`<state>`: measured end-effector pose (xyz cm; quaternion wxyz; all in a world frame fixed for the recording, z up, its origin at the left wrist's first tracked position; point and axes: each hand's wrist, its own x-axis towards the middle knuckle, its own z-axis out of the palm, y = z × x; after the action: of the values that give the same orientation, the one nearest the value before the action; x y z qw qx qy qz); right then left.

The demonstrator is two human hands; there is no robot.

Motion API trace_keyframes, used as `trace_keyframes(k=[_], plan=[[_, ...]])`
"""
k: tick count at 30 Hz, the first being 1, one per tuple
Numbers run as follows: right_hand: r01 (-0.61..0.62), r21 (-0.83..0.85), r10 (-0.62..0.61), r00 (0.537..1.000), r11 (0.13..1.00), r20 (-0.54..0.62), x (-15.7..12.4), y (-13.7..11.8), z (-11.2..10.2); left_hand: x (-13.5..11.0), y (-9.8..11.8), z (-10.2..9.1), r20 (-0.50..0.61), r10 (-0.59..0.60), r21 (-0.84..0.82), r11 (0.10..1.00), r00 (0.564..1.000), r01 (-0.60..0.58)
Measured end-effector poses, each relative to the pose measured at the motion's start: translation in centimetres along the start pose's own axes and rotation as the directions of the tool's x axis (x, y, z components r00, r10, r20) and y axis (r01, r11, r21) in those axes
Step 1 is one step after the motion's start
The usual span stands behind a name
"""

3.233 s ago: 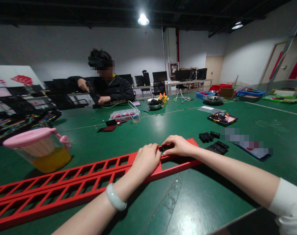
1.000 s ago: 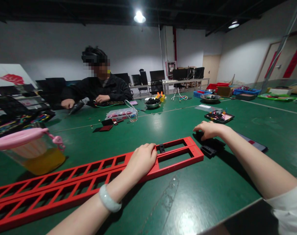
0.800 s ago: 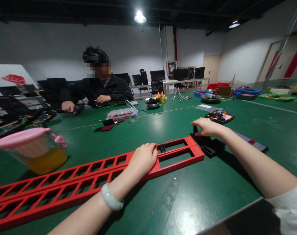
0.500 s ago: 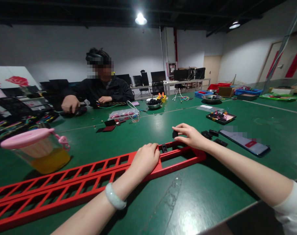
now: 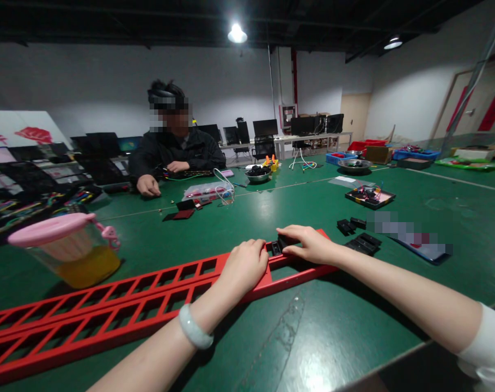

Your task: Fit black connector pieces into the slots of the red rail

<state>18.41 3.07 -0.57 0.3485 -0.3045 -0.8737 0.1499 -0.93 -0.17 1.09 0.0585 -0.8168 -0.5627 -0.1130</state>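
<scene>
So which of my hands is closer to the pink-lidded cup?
Left. The left hand rests on the red frame, right of the pink-lidded cup; the right hand lies even farther right.

We see a wide green table (image 5: 296,212) across the room, white walls (image 5: 87,87) behind it, a dark ceiling (image 5: 108,22) with one bright lamp (image 5: 237,34) and a second lamp (image 5: 395,42) further right. At the back: desks with black monitors (image 5: 304,124), office chair (image 5: 264,146), beige door (image 5: 355,111), plus a red strip (image 5: 295,76) up the wall.
</scene>
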Motion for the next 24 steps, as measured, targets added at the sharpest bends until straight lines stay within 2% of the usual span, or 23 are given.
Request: trace_keyframes(k=[8,24], plan=[[0.041,-0.053,-0.038,0.998,0.998,0.045,-0.08,0.05,0.07,-0.08,-0.18,0.23,-0.003,-0.006,0.002,1.0,1.0,0.006],[0.067,-0.086,-0.062,0.996,0.994,0.059,-0.14,0.1,0.31,-0.09,-0.04,0.04,0.005,-0.005,-0.015,1.0,1.0,0.005]])
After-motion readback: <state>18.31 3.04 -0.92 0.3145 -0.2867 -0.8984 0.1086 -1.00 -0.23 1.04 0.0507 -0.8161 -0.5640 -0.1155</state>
